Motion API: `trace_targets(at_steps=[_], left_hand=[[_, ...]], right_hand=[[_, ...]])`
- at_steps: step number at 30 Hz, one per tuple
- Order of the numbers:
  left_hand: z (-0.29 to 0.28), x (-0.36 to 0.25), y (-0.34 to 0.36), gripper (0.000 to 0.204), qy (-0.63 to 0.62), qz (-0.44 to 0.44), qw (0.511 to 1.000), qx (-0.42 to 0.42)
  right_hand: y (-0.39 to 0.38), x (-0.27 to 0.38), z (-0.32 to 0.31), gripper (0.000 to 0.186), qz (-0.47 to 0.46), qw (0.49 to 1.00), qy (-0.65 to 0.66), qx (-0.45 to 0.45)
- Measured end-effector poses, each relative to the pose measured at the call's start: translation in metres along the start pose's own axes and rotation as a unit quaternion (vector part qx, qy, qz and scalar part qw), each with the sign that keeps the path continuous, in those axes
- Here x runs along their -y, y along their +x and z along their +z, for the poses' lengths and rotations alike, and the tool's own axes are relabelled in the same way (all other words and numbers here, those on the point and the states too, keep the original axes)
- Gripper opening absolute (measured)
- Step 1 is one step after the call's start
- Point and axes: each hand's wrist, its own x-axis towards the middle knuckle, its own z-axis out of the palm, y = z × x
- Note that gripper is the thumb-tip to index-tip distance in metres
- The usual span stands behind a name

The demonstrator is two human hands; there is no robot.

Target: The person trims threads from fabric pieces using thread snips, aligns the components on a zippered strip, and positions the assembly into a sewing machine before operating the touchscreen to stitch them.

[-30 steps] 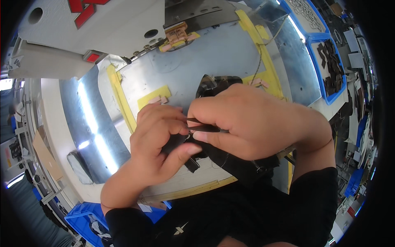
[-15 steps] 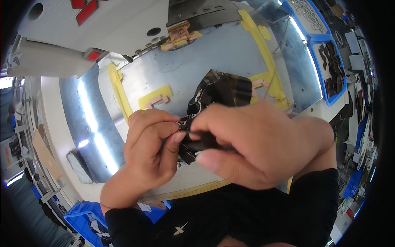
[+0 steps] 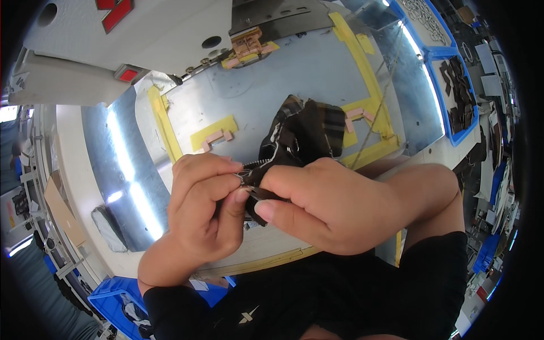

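Observation:
A dark brown fabric piece (image 3: 320,127) with a metal zipper (image 3: 255,165) lies crumpled over the plate, its near part raised between my hands. My left hand (image 3: 207,209) pinches the zippered edge with fingertips and thumb. My right hand (image 3: 326,212) is closed at the same spot, just right of the left fingertips, its index finger and thumb on the dark piece. A thin dark item shows between the right thumb and finger; I cannot make out what it is. The right hand's other fingers are hidden.
A white machine body (image 3: 141,34) overhangs the metal plate (image 3: 226,96), which carries yellow tape (image 3: 368,79) and pink blocks (image 3: 218,136). Blue trays hold dark pieces (image 3: 456,90) and metal parts (image 3: 424,21) at the right. A blue bin (image 3: 105,292) sits below the table edge at lower left.
My left hand has moved slightly down and left. My right hand dropped and spread, then closed again toward the left fingertips. More of the fabric now shows on the plate beyond both hands.

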Motion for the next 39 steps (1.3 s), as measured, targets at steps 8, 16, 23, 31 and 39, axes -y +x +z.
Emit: trace_targets(at_steps=[8, 16, 23, 31, 39], left_hand=[[-0.002, -0.001, 0.000, 0.019, 0.003, 0.006, 1.000, 0.009], [-0.002, 0.001, -0.002, 0.020, 0.005, 0.005, 1.000, 0.010], [-0.004, 0.001, 0.001, 0.021, 0.009, 0.015, 1.000, 0.013], [-0.002, 0.001, -0.001, 0.020, -0.007, 0.004, 1.000, 0.024], [-0.004, 0.000, 0.002, 0.015, -0.016, 0.002, 1.000, 0.027]], right_hand=[[0.000, -0.003, 0.003, 0.026, -0.024, 1.000, -0.010, -0.017], [0.002, -0.004, 0.004, 0.027, -0.026, 0.999, -0.009, -0.029], [0.003, -0.007, 0.005, 0.028, -0.032, 0.999, -0.006, -0.042], [0.001, -0.002, -0.016, 0.015, -0.117, 0.985, -0.068, -0.107], [0.010, -0.005, -0.032, 0.020, -0.026, 0.972, -0.219, -0.078]])
